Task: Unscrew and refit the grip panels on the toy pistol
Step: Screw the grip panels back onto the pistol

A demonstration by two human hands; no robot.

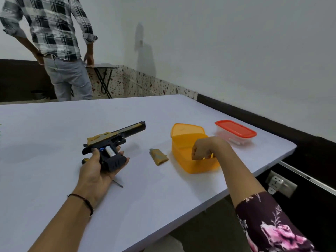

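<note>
Black-and-gold plastic toy pistol (116, 140) lies tilted in a person's left hand (96, 171), fingers curled round its stripped grip, white and blue innards exposed. One tan, textured grip panel (158, 156) rests on the white counter (54, 135). The right hand (201, 150) bunches over an open orange tub (192, 164), likely for screws; whether it pinches anything is unclear.
</note>
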